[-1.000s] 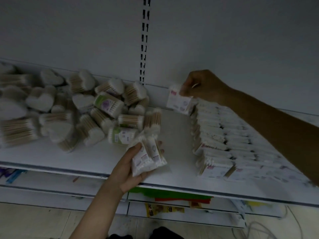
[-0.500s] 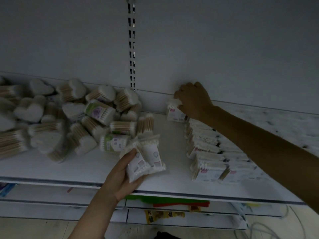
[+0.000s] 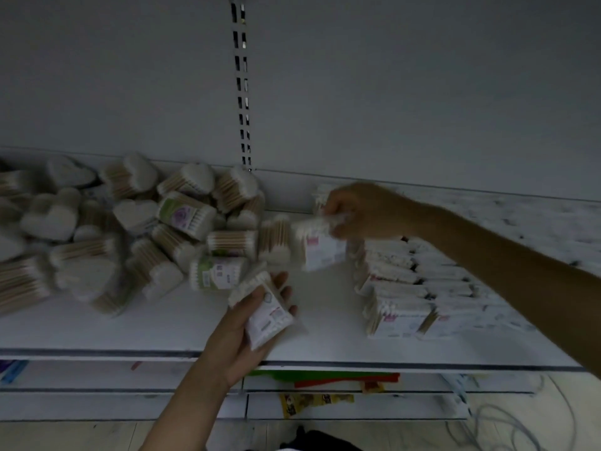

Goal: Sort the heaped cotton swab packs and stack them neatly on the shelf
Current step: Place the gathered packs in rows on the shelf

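A loose heap of cotton swab packs [image 3: 130, 229], many of them heart-shaped, fills the left of the white shelf [image 3: 156, 330]. Flat packs lie in neat rows [image 3: 406, 288] on the right. My left hand [image 3: 240, 330] grips a white swab pack [image 3: 270, 315] over the shelf's front middle. My right hand [image 3: 364, 209] reaches in from the right and pinches the top of another white pack [image 3: 322, 249], blurred, in the gap between heap and rows. One more pack [image 3: 320, 195] stands at the back wall behind that hand.
A slotted upright [image 3: 242, 92] runs up the grey back panel. Lower shelves carry coloured items [image 3: 325, 377] and a yellow packet [image 3: 312, 402]. Cables [image 3: 507, 428] lie on the floor at the lower right.
My right hand has come away from the pack at the back wall, moved left and forward, and now holds a pack. The bundle in my left hand looks smaller.
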Available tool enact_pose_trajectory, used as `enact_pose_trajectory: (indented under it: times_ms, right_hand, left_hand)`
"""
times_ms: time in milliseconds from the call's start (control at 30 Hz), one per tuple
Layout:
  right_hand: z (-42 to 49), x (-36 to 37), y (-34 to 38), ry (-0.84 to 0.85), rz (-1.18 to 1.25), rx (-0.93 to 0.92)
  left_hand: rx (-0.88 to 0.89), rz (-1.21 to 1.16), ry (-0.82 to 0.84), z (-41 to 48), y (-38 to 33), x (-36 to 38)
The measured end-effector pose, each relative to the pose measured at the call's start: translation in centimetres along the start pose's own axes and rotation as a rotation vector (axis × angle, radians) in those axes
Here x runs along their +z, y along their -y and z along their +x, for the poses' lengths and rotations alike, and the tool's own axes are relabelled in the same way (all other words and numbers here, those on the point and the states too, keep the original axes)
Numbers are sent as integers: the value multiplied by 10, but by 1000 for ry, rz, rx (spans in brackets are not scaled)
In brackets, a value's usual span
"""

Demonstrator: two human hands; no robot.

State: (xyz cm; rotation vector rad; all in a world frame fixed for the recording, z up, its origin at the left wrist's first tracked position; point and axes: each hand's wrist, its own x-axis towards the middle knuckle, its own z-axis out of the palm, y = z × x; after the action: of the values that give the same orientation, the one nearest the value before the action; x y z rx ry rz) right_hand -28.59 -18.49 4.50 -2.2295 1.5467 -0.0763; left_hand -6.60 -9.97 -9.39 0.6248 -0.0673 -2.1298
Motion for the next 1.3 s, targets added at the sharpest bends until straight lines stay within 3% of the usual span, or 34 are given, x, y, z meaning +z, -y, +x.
enact_pose_trajectory:
  times_ms: [133,200,333,467,533,600,667,733,800,867,1067,1167,1300]
  right_hand:
    - [4,-22,-26,-198,24,68]
    - [13,-14,-34,-249,-111,91]
    - [26,14,-42,-239,-604,149]
    - [23,18,-37,-233,-768,169]
    - [15,19,-26,-316,-695,91]
    - [3,23,-5,-421,-370,5]
    - [-8,34,26,-254,38,-11]
    - [-17,54,51,53,173,-32]
    - [-22,70,61,164,142,-87]
    - [-24,67,59,138,79,-104]
    - [-18,4,8,-138,65,49]
    - [-5,-6,-18,-198,27,125]
    - [13,14,-32,-268,-231,148]
  left_hand:
    - [50,-28,-35,4,2,-5]
    - [67,-16,-26,4,3,-7]
    - [87,14,-3,5,4,-9]
    - [71,-1,-12,6,3,-9]
    - [68,3,-6,6,2,-10]
    - [74,94,26,4,3,-6]
    - [72,256,23,3,5,-2]
    - [75,474,3,4,7,1]
    - [148,697,10,5,10,2]
    - [244,821,17,5,13,2]
    - [283,747,23,6,17,1]
    - [309,765,24,5,20,0]
    - [352,775,-7,4,23,0]
